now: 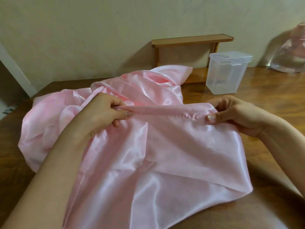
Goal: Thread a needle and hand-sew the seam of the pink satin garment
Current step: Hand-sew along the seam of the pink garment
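A shiny pink satin garment (155, 152) lies bunched over the wooden table, its near part draping toward me. A folded seam edge (165, 111) is stretched taut between my hands, with a short puckered stretch near its right end. My left hand (105, 111) pinches the seam's left end between thumb and fingers. My right hand (231, 113) pinches the right end, thumb on top of the cloth. No needle or thread is visible.
A clear plastic lidded box (227, 71) stands behind the garment at the right. A small brown wooden shelf (191, 41) sits against the wall. A transparent bag (292, 52) with pinkish contents rests at far right. The wooden table (272, 90) shows bare wood around the cloth.
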`<state>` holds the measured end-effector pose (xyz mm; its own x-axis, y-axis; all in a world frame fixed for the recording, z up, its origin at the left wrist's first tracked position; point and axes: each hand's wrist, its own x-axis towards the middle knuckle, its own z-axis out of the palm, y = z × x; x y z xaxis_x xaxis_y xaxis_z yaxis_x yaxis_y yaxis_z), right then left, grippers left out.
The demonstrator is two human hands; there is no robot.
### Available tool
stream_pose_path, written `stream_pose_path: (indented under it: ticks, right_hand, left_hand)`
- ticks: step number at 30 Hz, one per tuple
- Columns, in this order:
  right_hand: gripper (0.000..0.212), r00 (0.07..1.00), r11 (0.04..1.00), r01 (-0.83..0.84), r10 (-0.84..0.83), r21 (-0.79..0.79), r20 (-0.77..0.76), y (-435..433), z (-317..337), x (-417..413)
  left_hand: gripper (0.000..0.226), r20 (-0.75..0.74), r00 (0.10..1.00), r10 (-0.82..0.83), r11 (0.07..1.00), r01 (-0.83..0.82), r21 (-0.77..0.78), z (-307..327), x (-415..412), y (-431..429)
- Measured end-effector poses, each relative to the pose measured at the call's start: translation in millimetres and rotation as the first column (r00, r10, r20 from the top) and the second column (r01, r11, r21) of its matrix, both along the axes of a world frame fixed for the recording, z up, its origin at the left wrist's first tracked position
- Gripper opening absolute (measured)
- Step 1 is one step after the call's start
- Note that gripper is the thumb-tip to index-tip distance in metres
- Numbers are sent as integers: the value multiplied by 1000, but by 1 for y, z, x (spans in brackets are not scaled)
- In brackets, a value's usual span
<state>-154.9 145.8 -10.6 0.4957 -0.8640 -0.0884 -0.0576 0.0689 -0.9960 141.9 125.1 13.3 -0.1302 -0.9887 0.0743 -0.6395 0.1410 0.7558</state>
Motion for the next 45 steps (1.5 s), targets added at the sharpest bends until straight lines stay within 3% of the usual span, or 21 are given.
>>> stream_pose_path:
  ticks: [5, 8, 12, 19, 24, 28, 30, 32, 36, 38, 40, 42, 43, 45]
  right_hand:
    - [58, 995, 1000, -16, 14, 20, 95, -1, -2, -1]
    - [53, 999, 1000, 18, -19, 17, 26, 0, 2, -7]
    - [25, 992, 1000, -4, 5, 7, -126, 2, 3, -2]
    - [13, 988, 997, 42, -51, -59, -148, 9, 8, 9]
    - [14, 977, 994, 90, -100, -62, -190, 7, 8, 6]
    - [19, 967, 991, 107, -122, -80, -224, 7, 7, 6]
    - [19, 963, 988, 120, -139, -93, -232, 7, 7, 7]
    - [18, 957, 985, 131, -155, -111, -247, 8, 8, 8]
    - [19, 942, 985, 117, -151, -130, -298, 8, 7, 8]
    - [20, 938, 985, 109, -147, -135, -314, 8, 7, 9]
    - [26, 940, 985, 105, -143, -135, -310, 8, 8, 9]
    - [33, 941, 987, 98, -133, -128, -312, 8, 7, 9]
    - [34, 940, 988, 94, -129, -125, -317, 8, 7, 9]
    - [35, 935, 988, 90, -128, -127, -331, 8, 8, 10]
  left_hand:
    - [22, 54, 998, 33, 999, -31, -39, -2, -2, -2]
    - [9, -61, 997, -45, 997, 49, 65, 1, -1, 1]
    - [24, -280, 952, -121, 963, 180, 198, 7, -3, 5]
    - [38, -362, 924, -121, 963, 198, 182, 8, -6, 8]
    - [34, -363, 926, -107, 973, 173, 153, 8, 0, 5]
    - [15, -146, 982, -124, 991, 129, 29, 0, 0, 0]
    - [15, 119, 990, -82, 983, 100, -153, -7, 1, -5]
    - [14, 333, 943, 20, 932, 103, -348, -8, 3, -5]
    - [9, 236, 970, 61, 903, 47, -427, -3, 7, -6]
    - [27, 265, 931, 250, 804, -47, -593, -4, 11, -10]
    - [33, 174, 908, 382, 677, -147, -721, -1, 13, -9]
    - [20, 95, 874, 476, 663, -286, -692, 4, 19, -4]
    - [13, 145, 847, 512, 722, -333, -607, 5, 26, -3]
    - [27, 437, 777, 454, 886, -338, -318, 5, 36, 2]
